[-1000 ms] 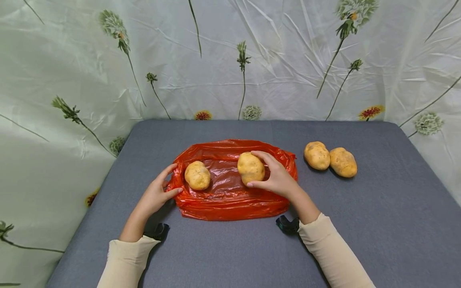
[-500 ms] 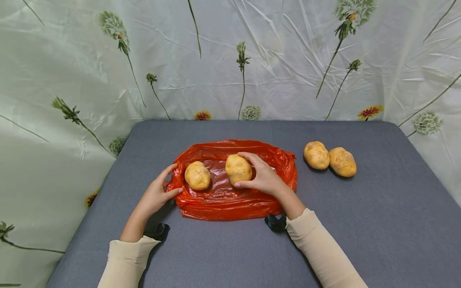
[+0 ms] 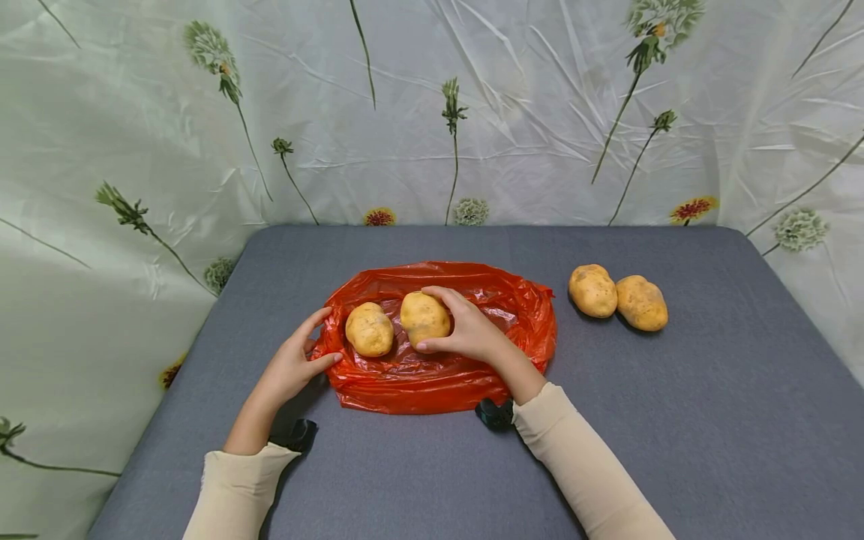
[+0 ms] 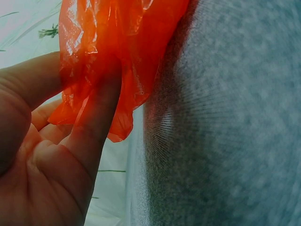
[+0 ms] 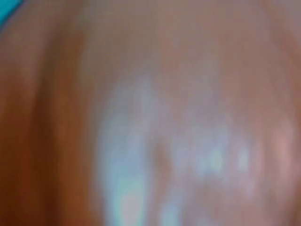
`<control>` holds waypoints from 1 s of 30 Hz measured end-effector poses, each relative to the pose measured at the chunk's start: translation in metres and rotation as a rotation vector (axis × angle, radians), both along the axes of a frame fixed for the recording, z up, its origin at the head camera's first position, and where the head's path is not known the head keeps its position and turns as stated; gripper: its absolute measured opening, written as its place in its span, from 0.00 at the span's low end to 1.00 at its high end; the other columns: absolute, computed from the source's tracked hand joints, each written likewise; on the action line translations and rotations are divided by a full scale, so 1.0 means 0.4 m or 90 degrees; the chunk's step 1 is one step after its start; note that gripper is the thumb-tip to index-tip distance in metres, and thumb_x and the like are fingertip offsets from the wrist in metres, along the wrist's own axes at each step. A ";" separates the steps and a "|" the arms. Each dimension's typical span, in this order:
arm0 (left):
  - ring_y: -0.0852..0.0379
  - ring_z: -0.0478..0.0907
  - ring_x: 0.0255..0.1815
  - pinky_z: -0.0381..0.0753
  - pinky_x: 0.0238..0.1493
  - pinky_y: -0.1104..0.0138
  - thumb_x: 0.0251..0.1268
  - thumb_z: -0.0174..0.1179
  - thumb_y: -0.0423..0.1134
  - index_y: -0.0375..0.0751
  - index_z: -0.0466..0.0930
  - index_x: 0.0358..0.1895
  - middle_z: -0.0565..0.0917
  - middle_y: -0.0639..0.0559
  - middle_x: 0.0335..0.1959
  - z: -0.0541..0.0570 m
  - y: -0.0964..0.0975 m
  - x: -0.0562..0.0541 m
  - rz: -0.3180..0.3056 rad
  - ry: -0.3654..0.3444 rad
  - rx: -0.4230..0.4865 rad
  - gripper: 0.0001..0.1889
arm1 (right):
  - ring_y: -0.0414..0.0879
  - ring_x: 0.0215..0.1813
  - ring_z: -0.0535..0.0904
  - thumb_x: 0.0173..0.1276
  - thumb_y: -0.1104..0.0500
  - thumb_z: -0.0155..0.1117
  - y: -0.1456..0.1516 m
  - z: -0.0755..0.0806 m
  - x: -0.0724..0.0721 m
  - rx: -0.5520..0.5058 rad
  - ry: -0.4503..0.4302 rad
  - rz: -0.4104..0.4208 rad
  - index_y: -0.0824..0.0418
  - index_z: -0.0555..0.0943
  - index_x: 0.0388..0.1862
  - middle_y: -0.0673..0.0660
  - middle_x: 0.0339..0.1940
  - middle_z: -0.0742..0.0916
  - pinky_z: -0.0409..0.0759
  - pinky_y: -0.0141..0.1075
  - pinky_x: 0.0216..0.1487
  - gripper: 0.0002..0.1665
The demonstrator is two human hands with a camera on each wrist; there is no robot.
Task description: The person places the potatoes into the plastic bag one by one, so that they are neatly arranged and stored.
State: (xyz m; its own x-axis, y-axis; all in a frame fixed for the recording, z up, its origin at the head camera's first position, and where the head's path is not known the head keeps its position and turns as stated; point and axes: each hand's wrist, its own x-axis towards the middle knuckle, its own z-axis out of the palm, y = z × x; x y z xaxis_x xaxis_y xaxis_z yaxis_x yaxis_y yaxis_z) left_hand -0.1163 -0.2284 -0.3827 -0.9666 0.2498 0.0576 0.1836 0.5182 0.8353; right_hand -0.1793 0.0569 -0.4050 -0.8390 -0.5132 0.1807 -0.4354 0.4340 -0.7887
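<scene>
Here, the left hand (image 3: 286, 369) grips the side of a red plastic bag (image 3: 418, 395) on the desk (image 3: 405, 480), seemingly to brace its mouth wide, as the right hand (image 3: 469, 334) holds one potato (image 3: 422, 318) within the rim, beside a second potato (image 3: 369, 330).

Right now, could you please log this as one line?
left hand: holds red bag; right hand: grips one potato; bag: another potato; table: two more potatoes

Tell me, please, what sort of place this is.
Probably an indoor workspace: a flat grey fabric-topped table, pale flower-printed sheeting behind it, and a crumpled red plastic bag on top.
</scene>
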 end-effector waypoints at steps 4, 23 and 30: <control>0.52 0.77 0.27 0.74 0.27 0.68 0.53 0.60 0.25 0.31 0.53 0.65 0.73 0.28 0.46 0.000 0.000 0.000 0.002 -0.001 0.003 0.36 | 0.49 0.57 0.67 0.46 0.47 0.74 -0.019 -0.004 -0.005 0.004 -0.015 0.007 0.55 0.62 0.65 0.56 0.60 0.69 0.67 0.48 0.52 0.49; 0.50 0.77 0.29 0.74 0.28 0.69 0.53 0.61 0.25 0.31 0.53 0.65 0.69 0.29 0.52 0.003 0.002 0.001 0.006 -0.002 -0.004 0.36 | 0.48 0.59 0.65 0.48 0.48 0.73 -0.050 -0.027 -0.021 0.032 -0.033 0.036 0.58 0.61 0.64 0.57 0.61 0.68 0.64 0.43 0.56 0.47; 0.51 0.77 0.27 0.74 0.27 0.68 0.53 0.61 0.25 0.32 0.53 0.65 0.71 0.28 0.49 0.004 0.003 0.002 0.011 -0.004 -0.008 0.36 | 0.48 0.61 0.63 0.48 0.45 0.71 -0.053 -0.024 -0.023 0.056 -0.027 0.048 0.57 0.61 0.65 0.56 0.62 0.68 0.62 0.45 0.58 0.48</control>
